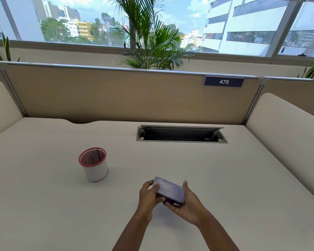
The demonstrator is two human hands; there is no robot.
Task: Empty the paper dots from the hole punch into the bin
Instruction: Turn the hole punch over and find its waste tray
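Observation:
Both of my hands hold a purple-blue hole punch (169, 189) just above the desk, near its front middle, with its flat base turned up. My left hand (148, 195) grips its left end, fingers curled round the edge. My right hand (186, 205) cups it from below and the right, thumb up along its right side. The bin (94, 165), a small white cylinder with a red rim and red mesh inside, stands upright on the desk to the left and a little farther off. I see no paper dots.
A white desk (43, 196) is closed in by beige partitions at the back and both sides. An open cable tray slot (181, 135) is sunk in the desk at the back right. A palm plant (152, 42) and windows lie behind.

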